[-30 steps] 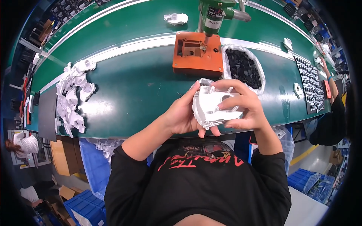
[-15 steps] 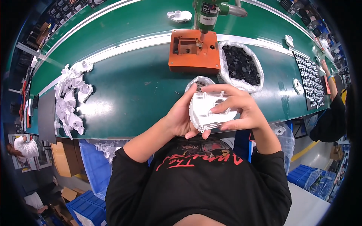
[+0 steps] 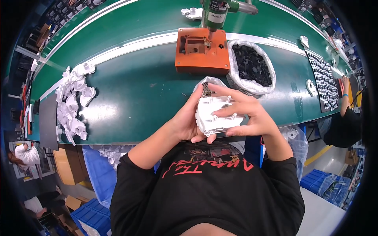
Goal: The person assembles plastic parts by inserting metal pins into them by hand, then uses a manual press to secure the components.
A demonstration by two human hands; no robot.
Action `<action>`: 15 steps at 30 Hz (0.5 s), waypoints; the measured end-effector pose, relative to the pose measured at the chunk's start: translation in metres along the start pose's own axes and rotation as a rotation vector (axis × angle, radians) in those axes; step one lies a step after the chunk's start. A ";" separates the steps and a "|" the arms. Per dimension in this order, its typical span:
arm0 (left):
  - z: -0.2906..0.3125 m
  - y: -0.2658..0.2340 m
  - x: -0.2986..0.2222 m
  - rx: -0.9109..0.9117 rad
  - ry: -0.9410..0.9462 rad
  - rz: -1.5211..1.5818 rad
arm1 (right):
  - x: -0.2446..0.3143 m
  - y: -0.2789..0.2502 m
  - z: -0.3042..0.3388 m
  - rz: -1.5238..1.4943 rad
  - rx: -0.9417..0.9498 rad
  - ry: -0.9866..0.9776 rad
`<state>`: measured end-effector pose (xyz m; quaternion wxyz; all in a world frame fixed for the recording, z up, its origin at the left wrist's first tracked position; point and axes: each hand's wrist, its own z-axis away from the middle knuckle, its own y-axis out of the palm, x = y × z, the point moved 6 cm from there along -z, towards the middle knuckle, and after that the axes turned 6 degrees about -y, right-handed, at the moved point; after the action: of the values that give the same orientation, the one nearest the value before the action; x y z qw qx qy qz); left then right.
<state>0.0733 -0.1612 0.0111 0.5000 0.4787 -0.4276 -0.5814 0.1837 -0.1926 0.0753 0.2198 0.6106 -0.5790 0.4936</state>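
A white molded plastic housing (image 3: 212,122) with small posts is held in front of my chest, over the table's near edge. My left hand (image 3: 188,122) grips its left side, fingertips showing below it. My right hand (image 3: 252,114) closes on it from the right, with fingers across its upper face. Just beyond my hands sits a small clear bag of screws (image 3: 208,88). Farther off stands an orange metal fixture block (image 3: 202,59) beneath a green press (image 3: 216,15). Beside it, a clear bag holds black plastic parts (image 3: 254,65).
White plastic parts (image 3: 75,102) are piled at the left of the green table (image 3: 130,90), next to a dark board (image 3: 48,120). At the right lies a board of small black-and-white pieces (image 3: 323,80). Another person's arm (image 3: 345,96) reaches in at far right.
My hands and the white housing have shifted very slightly left. The view has moved a little, and more of the screws in the small bag now shows. Both hands keep their hold.
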 end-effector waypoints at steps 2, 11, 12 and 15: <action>0.000 -0.005 0.000 -0.042 -0.002 -0.059 | 0.001 0.000 -0.001 0.051 0.045 -0.016; 0.017 -0.001 -0.029 -0.231 0.240 -0.739 | 0.022 0.011 0.001 0.553 0.152 -0.110; 0.020 0.006 -0.031 -0.222 0.225 -0.745 | 0.020 0.011 0.003 0.561 0.138 -0.101; 0.034 0.019 -0.047 -0.249 0.308 -1.164 | 0.021 0.006 0.002 0.624 0.098 -0.187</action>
<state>0.0454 -0.1164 0.0415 0.2085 0.6501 0.0524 -0.7288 0.1756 -0.2059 0.0906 -0.0257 0.4564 -0.7312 0.5063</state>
